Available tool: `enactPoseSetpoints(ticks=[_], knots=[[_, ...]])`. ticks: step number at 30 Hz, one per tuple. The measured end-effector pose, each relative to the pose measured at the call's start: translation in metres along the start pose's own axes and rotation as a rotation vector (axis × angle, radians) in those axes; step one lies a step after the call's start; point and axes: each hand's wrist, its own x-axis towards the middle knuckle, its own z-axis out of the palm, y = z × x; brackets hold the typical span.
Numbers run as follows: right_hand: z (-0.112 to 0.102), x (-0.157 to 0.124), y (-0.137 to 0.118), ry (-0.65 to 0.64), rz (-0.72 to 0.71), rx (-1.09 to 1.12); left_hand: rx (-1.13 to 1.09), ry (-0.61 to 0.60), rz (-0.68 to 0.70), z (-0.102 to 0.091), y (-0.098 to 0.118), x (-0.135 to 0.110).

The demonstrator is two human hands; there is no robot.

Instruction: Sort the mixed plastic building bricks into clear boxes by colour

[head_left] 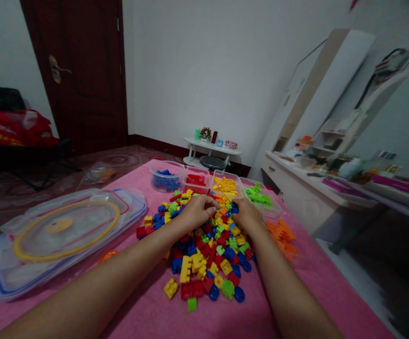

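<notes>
A heap of mixed toy building blocks (204, 254) in red, yellow, blue, green and orange lies on the pink cloth (137, 301). Over the far part of the heap is my left hand (198, 212), its fingers curled in toward the thumb. Any block between those fingertips is too small to make out. My right hand (247, 214) reaches in from the other side, fingers bent down against the blocks, and its fingertips are partly hidden. Beyond the hands stand clear containers: a round one with blue blocks (166, 181), others with red blocks (195, 180), yellow blocks (224, 186) and green pieces (258, 194).
Orange pieces (281, 238) lie in a clear container at the right. Several clear lids (66, 235) are stacked at the left. A white dresser (296, 183) stands to the right, a low white table (211, 146) at the wall, and a dark door (77, 70) behind.
</notes>
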Motion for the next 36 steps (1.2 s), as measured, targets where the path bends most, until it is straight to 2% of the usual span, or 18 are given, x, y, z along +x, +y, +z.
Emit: enactPoseSetpoints(ticks=[5, 8, 14, 18, 21, 25, 28, 32, 36], knots=[[0.001, -0.003, 0.001, -0.007, 0.051, 0.037, 0.043, 0.001, 0.005, 0.000, 0.002, -0.001], [-0.002, -0.002, 0.003, -0.035, 0.011, 0.226, 0.036, 0.002, -0.002, 0.000, 0.005, -0.001], [-0.010, -0.007, -0.009, -0.174, -0.251, 0.812, 0.012, 0.075, -0.005, -0.004, 0.002, 0.002], [-0.016, -0.015, -0.025, -0.255, -0.381, 0.922, -0.062, 0.041, 0.038, -0.010, -0.002, 0.006], [-0.018, -0.019, -0.034, -0.181, -0.418, 0.909, -0.174, 0.008, -0.011, -0.013, 0.000, 0.007], [-0.017, -0.021, -0.040, 0.049, -0.395, 0.695, -0.390, -0.083, -0.198, -0.017, 0.010, 0.003], [-0.019, -0.019, -0.036, 0.120, -0.355, 0.572, -0.450, -0.070, -0.256, -0.021, 0.014, 0.002], [-0.034, -0.017, -0.022, 0.087, -0.287, 0.448, -0.402, 0.002, -0.293, -0.025, 0.008, 0.004], [-0.045, -0.023, -0.013, -0.141, -0.378, 0.312, -0.413, 0.041, -0.298, -0.029, 0.006, 0.005]])
